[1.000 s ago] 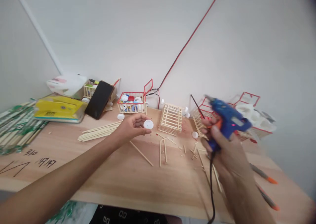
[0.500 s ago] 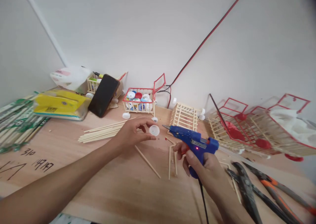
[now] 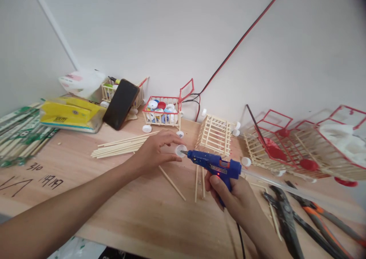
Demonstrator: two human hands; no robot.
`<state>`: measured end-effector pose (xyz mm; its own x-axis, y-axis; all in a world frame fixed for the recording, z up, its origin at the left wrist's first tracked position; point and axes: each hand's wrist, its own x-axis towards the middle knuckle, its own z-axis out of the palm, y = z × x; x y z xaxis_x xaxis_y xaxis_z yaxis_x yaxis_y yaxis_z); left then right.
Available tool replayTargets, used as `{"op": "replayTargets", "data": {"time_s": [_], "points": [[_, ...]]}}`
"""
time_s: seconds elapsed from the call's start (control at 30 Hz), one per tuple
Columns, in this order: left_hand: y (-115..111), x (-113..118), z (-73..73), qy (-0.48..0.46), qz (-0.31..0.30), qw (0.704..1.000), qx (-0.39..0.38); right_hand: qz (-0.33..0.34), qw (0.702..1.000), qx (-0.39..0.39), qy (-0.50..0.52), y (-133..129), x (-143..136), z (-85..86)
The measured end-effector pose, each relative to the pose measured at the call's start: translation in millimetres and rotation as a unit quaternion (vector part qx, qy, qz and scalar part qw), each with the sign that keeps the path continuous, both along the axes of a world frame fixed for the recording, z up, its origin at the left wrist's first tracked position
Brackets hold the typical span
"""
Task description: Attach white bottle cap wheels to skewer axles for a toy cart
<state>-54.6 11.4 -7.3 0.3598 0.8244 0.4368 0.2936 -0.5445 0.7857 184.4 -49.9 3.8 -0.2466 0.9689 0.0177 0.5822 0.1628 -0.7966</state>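
Observation:
Between the thumb and fingers of my left hand (image 3: 158,149) is a white bottle cap (image 3: 180,151), its hollow side facing me. My right hand (image 3: 228,194) grips a blue hot glue gun (image 3: 213,163) by its handle, a red light glowing on its side. The gun's metal nozzle points left and meets the cap, at or just in front of its inside. Below the hands, a few loose wooden sticks (image 3: 172,183) lie on the wooden table (image 3: 137,217). Behind the gun, a small stick-built cart body (image 3: 215,135) rests with white cap wheels.
At the back stands a stick cart (image 3: 161,112) full of bottle caps, beside a leaning black phone (image 3: 121,104). A bundle of sticks (image 3: 120,147) lies behind my left hand. Yellow packet (image 3: 71,116) at left; pliers (image 3: 286,217) and more red-trimmed carts (image 3: 265,144) at right.
My right hand has brought the glue gun left, so its nozzle now reaches the cap. My left hand keeps its pinch on the cap. The view has shifted slightly.

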Motion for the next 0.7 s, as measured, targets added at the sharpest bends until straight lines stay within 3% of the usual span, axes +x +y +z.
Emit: {"op": "replayTargets", "data": {"time_s": [0.33,0.7], "points": [[0.4,0.2,-2.1,0.012,0.005,1.000,0.020,-0.006,1.000,0.012,-0.023,-0.1,-0.5,-1.4],[1.2,-0.1,-4.8,0.038,0.004,0.998,0.056,-0.005,0.995,0.076,-0.069,-0.4,-5.0,4.9]]}}
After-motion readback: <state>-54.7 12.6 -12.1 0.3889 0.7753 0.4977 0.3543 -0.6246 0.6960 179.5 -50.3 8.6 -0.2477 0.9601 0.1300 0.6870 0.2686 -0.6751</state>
